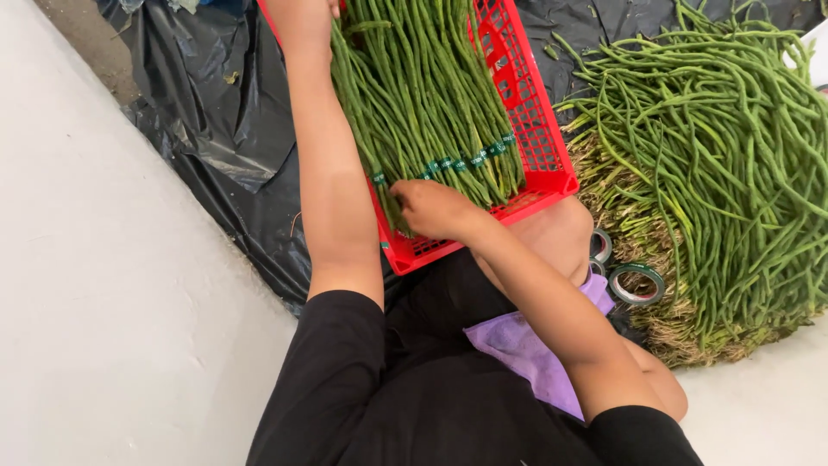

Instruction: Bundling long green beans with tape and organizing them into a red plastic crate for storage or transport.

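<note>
Two bare hands work over a red plastic crate (542,129) in the upper middle of the frame. It lies on black plastic sheeting (224,112) spread over a pale floor (95,302). The left hand (302,19) reaches to the top edge of the frame, beside the far end of the long beans in the crate; its fingers are cut off by the frame edge, so I cannot tell whether they are closed or apart. The right hand (435,210) rests at the near end of the crate, fingers curled together on the stem ends of a bundle of long beans (423,95).

By the look of it, the packing is partly done. The crate already holds a layer of bundles, each banded with green tape (483,154) near the stems; about seven or eight bands show in a row, though the exact count is hard to tell. A large loose heap of long beans (724,173) fills the right of the frame, unbanded as far as can be seen, so much seems left. At least two rolls of tape (636,283) lie between the person's knee and the heap. One purple cloth (530,349) lies on the lap.
</note>
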